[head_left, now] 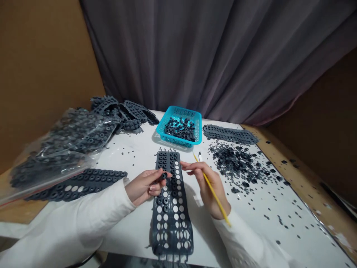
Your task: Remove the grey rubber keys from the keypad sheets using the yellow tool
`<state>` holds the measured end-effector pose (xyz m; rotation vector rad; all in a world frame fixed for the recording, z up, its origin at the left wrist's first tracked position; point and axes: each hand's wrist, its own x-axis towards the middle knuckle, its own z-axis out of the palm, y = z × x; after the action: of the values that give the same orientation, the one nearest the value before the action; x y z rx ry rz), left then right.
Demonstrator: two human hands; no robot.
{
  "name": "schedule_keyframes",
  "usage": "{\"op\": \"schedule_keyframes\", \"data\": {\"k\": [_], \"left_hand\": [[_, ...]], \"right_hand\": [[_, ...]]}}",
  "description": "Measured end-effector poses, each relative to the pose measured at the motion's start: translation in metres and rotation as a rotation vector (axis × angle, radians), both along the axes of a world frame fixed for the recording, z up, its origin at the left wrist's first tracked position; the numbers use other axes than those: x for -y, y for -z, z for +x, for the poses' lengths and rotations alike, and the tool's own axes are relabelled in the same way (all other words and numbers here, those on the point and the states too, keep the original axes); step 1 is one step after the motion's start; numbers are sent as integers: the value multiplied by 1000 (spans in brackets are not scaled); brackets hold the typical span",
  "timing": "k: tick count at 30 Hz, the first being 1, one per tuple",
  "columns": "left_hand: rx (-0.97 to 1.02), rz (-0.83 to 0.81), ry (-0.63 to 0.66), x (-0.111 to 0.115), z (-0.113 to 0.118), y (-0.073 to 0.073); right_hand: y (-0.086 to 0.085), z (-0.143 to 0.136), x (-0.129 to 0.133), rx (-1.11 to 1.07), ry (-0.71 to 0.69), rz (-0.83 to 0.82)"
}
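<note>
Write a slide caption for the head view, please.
Left hand pinches a dark ring over a perforated strip; right hand holds a yellow stick.

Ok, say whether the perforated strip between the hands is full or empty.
The perforated strip is partly full: black rings crowd its far end; white shows through near-end holes.

A grey-purple curtain (pixel 178 48) hangs in folds across the top of the frame. A tan panel (pixel 41 56) fills the upper left; a darker brown panel (pixel 315 115) stands at the right edge. Small dark scraps (pixel 231 158) litter the white tabletop (pixel 143 147) right of centre, beside a wooden strip (pixel 279 149).
</note>
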<state>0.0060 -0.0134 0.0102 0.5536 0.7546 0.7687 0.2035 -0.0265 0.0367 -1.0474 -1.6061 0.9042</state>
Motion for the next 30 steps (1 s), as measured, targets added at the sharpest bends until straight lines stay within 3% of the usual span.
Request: {"op": "schedule_keyframes", "data": {"k": [4, 9, 21, 30], "left_hand": [[-53, 14, -12, 1, 0, 4], [-101, 15, 45, 3, 3, 4], [-18, -59, 102, 5, 3, 5], [2, -88, 120, 5, 3, 5]], "right_hand": [[14, -23, -1, -12, -122, 64], [21, -35, 4, -101, -81, 48], [36, -22, -2, -362, 76, -192], [33, -24, 1, -353, -31, -212]]}}
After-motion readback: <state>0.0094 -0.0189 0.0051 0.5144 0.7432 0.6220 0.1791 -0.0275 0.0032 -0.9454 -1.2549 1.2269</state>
